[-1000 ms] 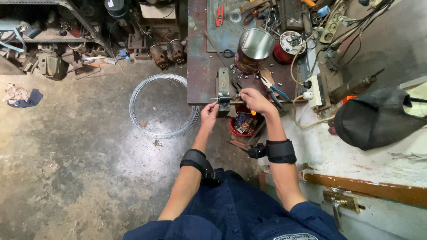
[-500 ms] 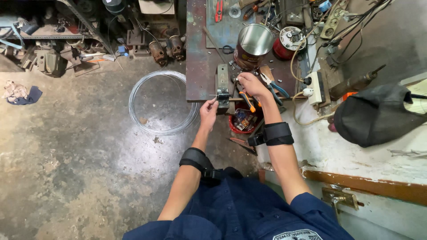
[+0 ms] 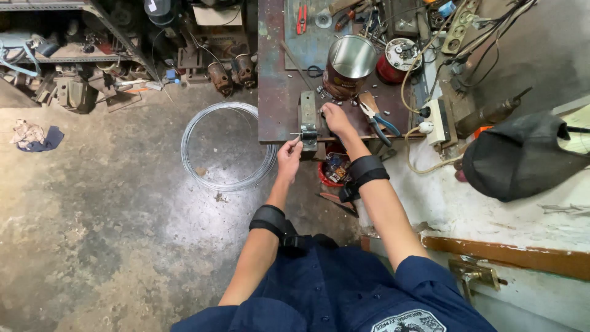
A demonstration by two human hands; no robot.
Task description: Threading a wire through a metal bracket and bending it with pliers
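Looking straight down at a dark metal workbench (image 3: 273,92), and both hands are up at its front edge. The left hand (image 3: 289,158) sits just below the bench lip, fingers drawn narrow, pinching at a thin pin or wire end that sticks out from the small vise (image 3: 308,120) bolted there; what exactly it grips is too small to tell. The right hand (image 3: 337,120) is curled on the bench top right beside that vise, knuckles up, fingers closed in, though whether anything is in them cannot be made out. Both wrists carry black bands. Just past the right hand stands an open shiny tin can (image 3: 348,64), with a red round tin (image 3: 396,61) next to it. Blue-handled pliers (image 3: 380,120) lie on the bench just to the right of the right hand. Down on the concrete floor, left of the bench, a coil of wire (image 3: 227,147) lies flat. A red bucket (image 3: 332,169) of bits sits under the bench edge, between the forearms
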